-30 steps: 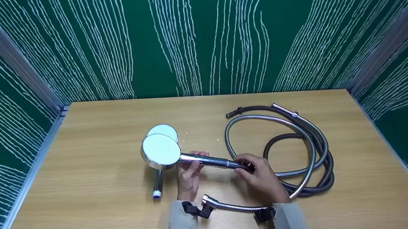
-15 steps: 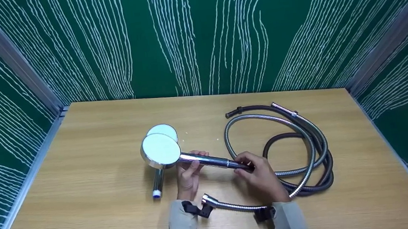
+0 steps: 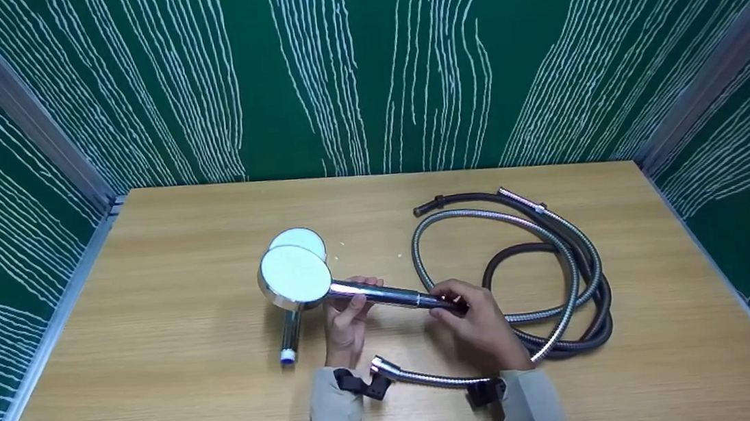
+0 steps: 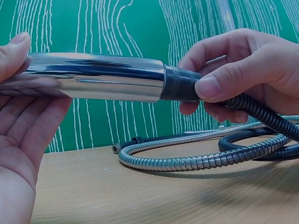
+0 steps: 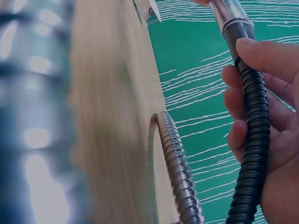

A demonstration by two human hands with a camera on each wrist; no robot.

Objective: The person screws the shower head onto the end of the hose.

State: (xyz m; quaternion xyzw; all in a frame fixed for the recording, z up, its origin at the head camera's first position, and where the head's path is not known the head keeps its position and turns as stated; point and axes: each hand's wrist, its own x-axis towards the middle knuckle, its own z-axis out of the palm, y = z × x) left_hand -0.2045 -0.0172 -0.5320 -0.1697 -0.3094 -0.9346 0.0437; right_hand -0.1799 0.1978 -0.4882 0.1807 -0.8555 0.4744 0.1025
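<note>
A chrome shower head [image 3: 296, 274] with a round pale face is held above the table by its handle [image 4: 112, 77]. My left hand [image 3: 346, 323] grips that handle, thumb on one side and fingers beneath. At the handle's end sits the black connector [image 4: 180, 84] of a black shower hose [image 5: 254, 107]. My right hand [image 3: 478, 321] pinches this connector between thumb and fingers, and the hose runs across its palm. The connector meets the handle end; how far it is threaded on is hidden.
A second shower head [image 3: 291, 335] lies partly under the held one, its handle end toward me. A silver hose [image 3: 472, 213] coils with the black one at the right; its chrome end [image 3: 382, 368] lies near the left wrist. Green walls [image 3: 382, 65] enclose the wooden table [image 3: 154, 342].
Both hands keep their places on the handle and connector. Any turning of the connector is too small to make out.
</note>
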